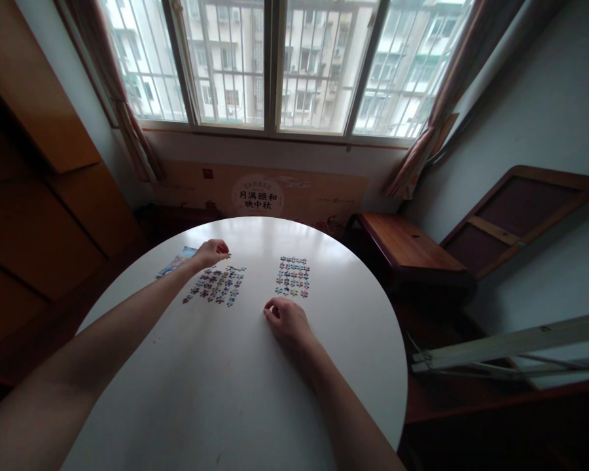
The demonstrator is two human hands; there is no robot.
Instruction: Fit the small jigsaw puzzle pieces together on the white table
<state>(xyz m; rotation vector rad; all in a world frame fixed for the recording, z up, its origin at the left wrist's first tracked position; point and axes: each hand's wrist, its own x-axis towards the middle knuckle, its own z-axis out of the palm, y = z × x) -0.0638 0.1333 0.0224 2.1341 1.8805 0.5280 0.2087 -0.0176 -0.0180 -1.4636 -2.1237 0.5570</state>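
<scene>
Left hand snug around puzzle piece

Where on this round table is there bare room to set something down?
Bare: the near half of the table between the forearms; the far rim beyond both piece clusters; the right side past the right cluster. A bare strip separates it from the left cluster. Crowded: around the left hand by the leaflet and the right hand.
</scene>
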